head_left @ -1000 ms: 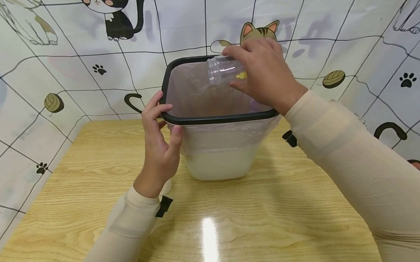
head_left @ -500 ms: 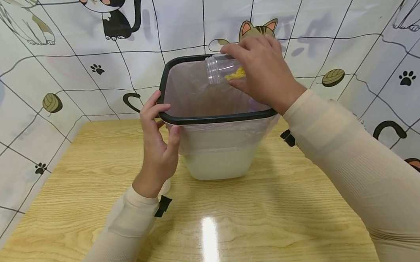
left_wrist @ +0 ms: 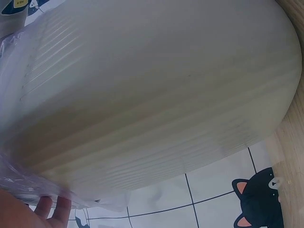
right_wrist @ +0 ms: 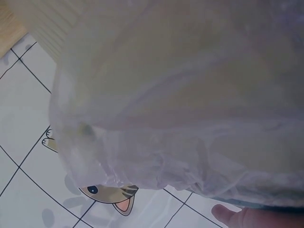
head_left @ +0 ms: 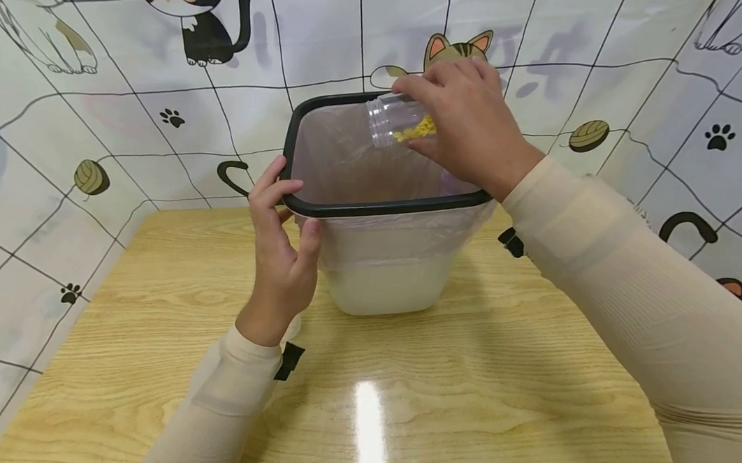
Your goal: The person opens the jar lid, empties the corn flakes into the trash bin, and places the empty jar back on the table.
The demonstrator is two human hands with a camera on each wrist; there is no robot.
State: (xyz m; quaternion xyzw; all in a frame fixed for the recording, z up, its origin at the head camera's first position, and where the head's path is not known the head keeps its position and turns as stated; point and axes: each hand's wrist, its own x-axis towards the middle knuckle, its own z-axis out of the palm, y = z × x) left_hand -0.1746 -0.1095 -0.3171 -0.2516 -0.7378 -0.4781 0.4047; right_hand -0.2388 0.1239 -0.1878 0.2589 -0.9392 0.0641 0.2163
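A pale trash bin (head_left: 380,288) with a black rim (head_left: 397,206) and a thin plastic liner (head_left: 344,146) stands on the table. My left hand (head_left: 281,255) holds the bin's left front corner, fingers over the rim and thumb against the outside. Above the opening, my right hand (head_left: 467,125) grips a clear plastic jar (head_left: 386,120) lying on its side, its open mouth facing left. Small yellow pieces (head_left: 419,130) lie along the jar's lower wall, partly hidden by the hand. The left wrist view shows the bin's side wall (left_wrist: 166,95); the right wrist view shows the liner (right_wrist: 166,156) hanging outside it.
A wood-grain table (head_left: 463,390) bears the bin. Close behind and at both sides rises a white sheet (head_left: 331,33) printed with cats and grid lines. A whitish round thing (head_left: 293,327) shows partly behind the left wrist.
More yellow pieces have come into sight in the jar, spreading from under the right hand toward the mouth. Both hands and the bin stay nearly in place.
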